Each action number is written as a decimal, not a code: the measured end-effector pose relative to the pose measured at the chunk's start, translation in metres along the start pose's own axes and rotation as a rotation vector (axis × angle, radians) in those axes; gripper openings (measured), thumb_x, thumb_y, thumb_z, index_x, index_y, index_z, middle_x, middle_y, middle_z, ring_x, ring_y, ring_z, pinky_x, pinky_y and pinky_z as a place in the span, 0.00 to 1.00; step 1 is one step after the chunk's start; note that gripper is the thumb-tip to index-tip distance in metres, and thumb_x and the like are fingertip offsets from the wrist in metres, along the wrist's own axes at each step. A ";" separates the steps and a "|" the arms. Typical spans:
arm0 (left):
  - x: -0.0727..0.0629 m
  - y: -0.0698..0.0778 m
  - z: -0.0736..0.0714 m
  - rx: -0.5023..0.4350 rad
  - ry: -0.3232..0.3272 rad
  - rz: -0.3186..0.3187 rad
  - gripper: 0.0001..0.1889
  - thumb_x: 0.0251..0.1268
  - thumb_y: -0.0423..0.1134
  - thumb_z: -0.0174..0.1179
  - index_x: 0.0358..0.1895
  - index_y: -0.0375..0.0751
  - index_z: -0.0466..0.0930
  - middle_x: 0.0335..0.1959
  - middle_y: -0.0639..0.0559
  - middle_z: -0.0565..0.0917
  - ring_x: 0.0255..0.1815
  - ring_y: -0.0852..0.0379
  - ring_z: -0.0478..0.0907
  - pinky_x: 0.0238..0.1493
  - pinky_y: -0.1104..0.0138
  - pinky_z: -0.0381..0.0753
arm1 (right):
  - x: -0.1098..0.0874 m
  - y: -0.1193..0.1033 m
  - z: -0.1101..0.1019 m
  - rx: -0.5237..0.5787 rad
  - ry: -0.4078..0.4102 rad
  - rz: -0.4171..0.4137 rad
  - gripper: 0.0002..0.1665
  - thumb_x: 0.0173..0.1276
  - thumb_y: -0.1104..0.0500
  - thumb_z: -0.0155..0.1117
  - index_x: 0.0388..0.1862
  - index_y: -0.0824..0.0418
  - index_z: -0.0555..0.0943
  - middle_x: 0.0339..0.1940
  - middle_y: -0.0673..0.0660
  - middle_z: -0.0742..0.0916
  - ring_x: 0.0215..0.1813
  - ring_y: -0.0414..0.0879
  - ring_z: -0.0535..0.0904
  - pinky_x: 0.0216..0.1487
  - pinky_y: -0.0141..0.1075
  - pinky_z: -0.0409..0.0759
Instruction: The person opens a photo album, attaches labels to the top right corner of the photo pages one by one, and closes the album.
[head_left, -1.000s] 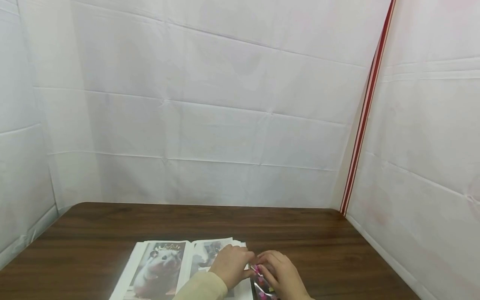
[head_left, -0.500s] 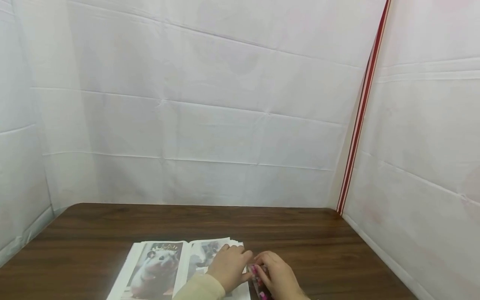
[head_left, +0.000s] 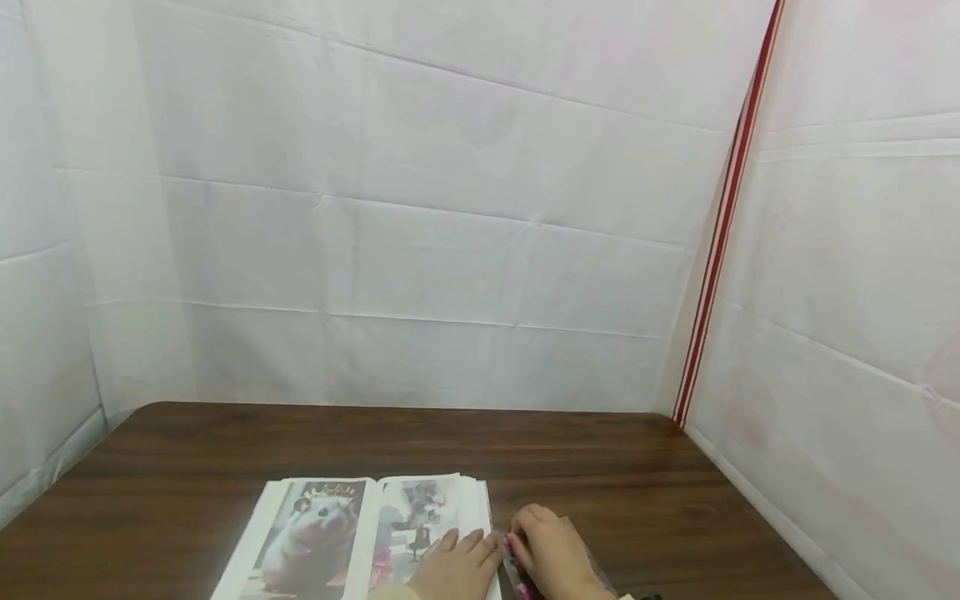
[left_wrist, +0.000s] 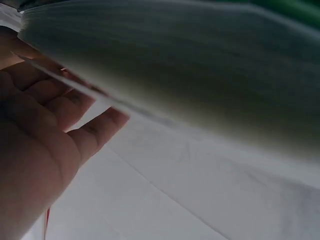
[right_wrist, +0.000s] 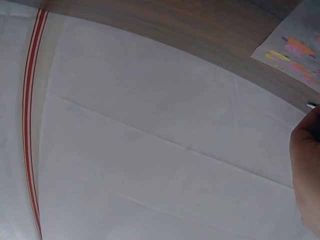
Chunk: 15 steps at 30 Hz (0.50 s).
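An open picture book [head_left: 318, 537] lies on the table, with a white rodent in a crown on its left page. My left hand [head_left: 455, 575] rests on the right page, fingers extended toward its outer edge. Seen in the left wrist view, these fingers [left_wrist: 100, 132] are by a loose page edge below the thick block of pages [left_wrist: 180, 80]. Just right of the book, my right hand [head_left: 553, 554] grips a clear plastic sheet or pouch [head_left: 519, 575] with pink spots. Its corner, with pink, orange and yellow patches, shows in the right wrist view as a translucent sheet [right_wrist: 295, 55].
Dark wooden tabletop [head_left: 360, 442] extends behind and on both sides of the book. White cloth walls [head_left: 420, 250] enclose the back and sides, with a red-striped band [head_left: 716, 242] at the back right corner. A small dark object [head_left: 651, 597] shows at the bottom edge.
My left hand has drawn back from the pink-spotted plastic and come down onto the right page, uncovering its picture. The right hand stays at the plastic, which now shows on both sides of it.
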<state>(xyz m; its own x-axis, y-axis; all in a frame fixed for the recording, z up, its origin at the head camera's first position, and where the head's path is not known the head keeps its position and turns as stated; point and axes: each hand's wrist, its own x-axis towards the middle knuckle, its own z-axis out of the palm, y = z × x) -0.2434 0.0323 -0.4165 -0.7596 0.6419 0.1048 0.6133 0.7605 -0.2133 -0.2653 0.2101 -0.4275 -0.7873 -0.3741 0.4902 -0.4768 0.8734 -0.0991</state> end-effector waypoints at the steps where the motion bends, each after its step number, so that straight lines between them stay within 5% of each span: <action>1: 0.000 -0.001 0.001 0.005 -0.009 0.008 0.36 0.59 0.72 0.47 0.65 0.55 0.71 0.69 0.63 0.70 0.68 0.61 0.69 0.64 0.60 0.73 | 0.000 0.000 0.000 0.002 -0.004 -0.003 0.04 0.62 0.58 0.67 0.30 0.54 0.79 0.34 0.48 0.84 0.36 0.39 0.81 0.38 0.33 0.82; 15: -0.001 -0.005 0.002 0.038 -0.033 0.071 0.37 0.58 0.74 0.43 0.65 0.57 0.69 0.70 0.67 0.68 0.70 0.62 0.67 0.65 0.59 0.73 | -0.003 0.003 -0.003 0.017 -0.063 -0.015 0.03 0.64 0.56 0.64 0.32 0.53 0.80 0.35 0.45 0.85 0.39 0.39 0.80 0.43 0.36 0.82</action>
<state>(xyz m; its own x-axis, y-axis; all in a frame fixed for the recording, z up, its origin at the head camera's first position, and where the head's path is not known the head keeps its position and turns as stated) -0.2461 0.0276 -0.4178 -0.7216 0.6900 0.0565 0.6574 0.7086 -0.2563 -0.2636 0.2148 -0.4263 -0.8030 -0.4065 0.4358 -0.4948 0.8623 -0.1073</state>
